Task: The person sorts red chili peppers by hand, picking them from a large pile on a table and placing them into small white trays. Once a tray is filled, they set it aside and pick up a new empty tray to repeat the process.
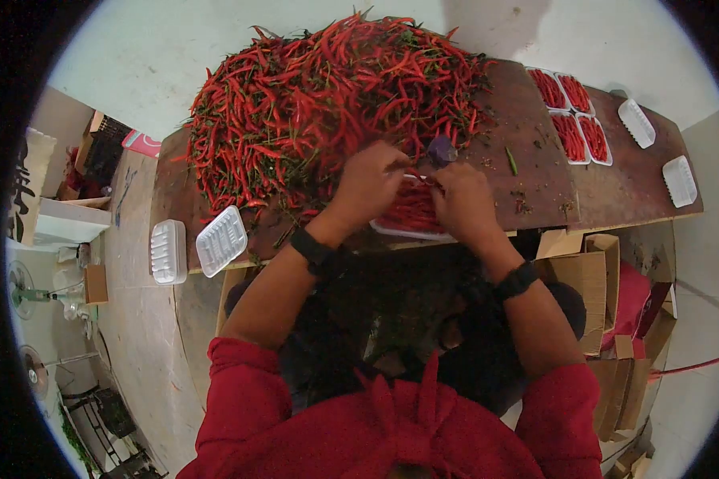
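Both my hands are over a white tray [411, 233] of red chillies [409, 209] at the table's front edge. My left hand [369, 185] is at the tray's upper left, fingers bent together near a big heap of red chillies [295, 120]. My right hand [465, 195] is at the tray's upper right, its fingertips pinched close to my left fingers. What either hand pinches is too small to make out. Just behind my right hand lies a small purple object [442, 149].
Empty white trays [168, 252] stand at the left, with another [221, 241] beside them. Four filled trays [569, 138] sit at the right, with two empty ones [637, 124] [680, 182] farther right. A green chilli [511, 161] lies on the brown table [543, 188]. Cardboard boxes [571, 275] stand below.
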Demonstrator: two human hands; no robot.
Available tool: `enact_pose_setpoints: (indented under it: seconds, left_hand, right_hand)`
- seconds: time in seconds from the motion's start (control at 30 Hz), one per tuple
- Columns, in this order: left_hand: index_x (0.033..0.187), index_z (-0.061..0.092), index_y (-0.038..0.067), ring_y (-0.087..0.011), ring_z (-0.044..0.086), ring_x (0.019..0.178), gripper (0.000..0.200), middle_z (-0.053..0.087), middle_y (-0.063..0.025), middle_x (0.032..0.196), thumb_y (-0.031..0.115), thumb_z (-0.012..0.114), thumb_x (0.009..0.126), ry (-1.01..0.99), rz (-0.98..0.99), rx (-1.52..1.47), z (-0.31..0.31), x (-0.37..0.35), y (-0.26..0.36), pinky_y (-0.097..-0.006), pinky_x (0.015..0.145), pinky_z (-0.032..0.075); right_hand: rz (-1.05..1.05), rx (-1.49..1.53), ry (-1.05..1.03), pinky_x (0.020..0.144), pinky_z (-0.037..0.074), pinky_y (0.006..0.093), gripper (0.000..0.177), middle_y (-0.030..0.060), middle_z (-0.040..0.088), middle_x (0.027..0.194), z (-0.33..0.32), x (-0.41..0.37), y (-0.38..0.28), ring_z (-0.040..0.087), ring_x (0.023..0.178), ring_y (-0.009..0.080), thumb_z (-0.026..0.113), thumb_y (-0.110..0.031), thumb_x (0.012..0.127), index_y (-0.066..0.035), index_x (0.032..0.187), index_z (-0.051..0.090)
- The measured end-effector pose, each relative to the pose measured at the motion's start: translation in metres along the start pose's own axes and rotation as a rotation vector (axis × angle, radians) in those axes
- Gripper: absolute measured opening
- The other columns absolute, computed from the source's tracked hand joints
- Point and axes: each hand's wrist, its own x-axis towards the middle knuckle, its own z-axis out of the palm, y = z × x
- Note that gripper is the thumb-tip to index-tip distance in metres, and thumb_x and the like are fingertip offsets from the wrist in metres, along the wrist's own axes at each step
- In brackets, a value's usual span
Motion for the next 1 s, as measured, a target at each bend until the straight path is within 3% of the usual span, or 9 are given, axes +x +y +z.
enact_pose_setpoints:
  seconds: [0.07, 0.37, 0.47, 0.67, 0.77, 1.0]
  left_hand:
    - [0.091, 0.064, 0.002, -0.0295, 0.062, 0.088, 0.016, 0.064, -0.0124, 0.092, 0.009, 0.062, 0.076, -0.051, -0.032, 0.078, -0.001, -0.002, -0.003, -0.0367, 0.077, 0.049]
    - [0.090, 0.064, 0.004, -0.0305, 0.061, 0.087, 0.016, 0.063, -0.0123, 0.090, 0.007, 0.061, 0.074, -0.214, -0.046, 0.155, -0.005, -0.004, -0.009, -0.0381, 0.077, 0.049]
    - [0.082, 0.066, 0.004, -0.0339, 0.059, 0.080, 0.014, 0.061, -0.0146, 0.080, 0.006, 0.055, 0.072, -0.139, 0.036, 0.108, -0.004, -0.004, -0.007, -0.0427, 0.072, 0.047]
    - [0.078, 0.065, 0.005, -0.0348, 0.057, 0.078, 0.012, 0.059, -0.0145, 0.077, 0.008, 0.054, 0.073, -0.138, 0.129, 0.146, -0.002, -0.005, -0.010, -0.0442, 0.068, 0.046]
    - [0.085, 0.061, 0.004, -0.0342, 0.058, 0.083, 0.015, 0.060, -0.0136, 0.084, 0.007, 0.059, 0.071, -0.230, 0.092, 0.198, -0.003, -0.006, -0.013, -0.0429, 0.075, 0.047]
    - [0.084, 0.061, 0.003, -0.0352, 0.057, 0.083, 0.014, 0.059, -0.0147, 0.083, 0.008, 0.058, 0.071, -0.261, 0.056, 0.199, 0.000, -0.009, -0.012, -0.0439, 0.074, 0.046]
  right_hand:
    - [0.028, -0.036, -0.058, 0.076, 0.042, 0.0430, 0.012, 0.0115, 0.059, 0.083, 0.001, 0.000, 0.000, 0.055, 0.086, 0.0312, 0.062, -0.010, 0.074, -0.007, 0.085, 0.065]
    - [-0.045, -0.102, 0.003, 0.076, 0.042, 0.0420, 0.009, 0.0103, 0.059, 0.083, 0.011, -0.003, 0.008, 0.055, 0.086, 0.0300, 0.062, -0.011, 0.074, -0.008, 0.082, 0.065]
    - [-0.047, -0.088, -0.013, 0.076, 0.042, 0.0419, 0.009, 0.0100, 0.060, 0.084, 0.008, -0.003, 0.005, 0.055, 0.087, 0.0299, 0.062, -0.010, 0.074, -0.008, 0.082, 0.065]
    - [-0.050, -0.057, 0.011, 0.075, 0.042, 0.0417, 0.009, 0.0100, 0.060, 0.085, 0.011, -0.003, 0.005, 0.056, 0.087, 0.0299, 0.062, -0.010, 0.074, -0.008, 0.082, 0.065]
    - [-0.055, -0.095, 0.011, 0.075, 0.042, 0.0415, 0.008, 0.0098, 0.060, 0.084, 0.009, -0.004, 0.003, 0.056, 0.087, 0.0297, 0.062, -0.010, 0.074, -0.008, 0.081, 0.066]
    - [-0.034, -0.125, -0.034, 0.074, 0.042, 0.0414, 0.008, 0.0094, 0.060, 0.083, 0.014, -0.002, 0.003, 0.056, 0.087, 0.0296, 0.062, -0.011, 0.074, -0.009, 0.081, 0.066]
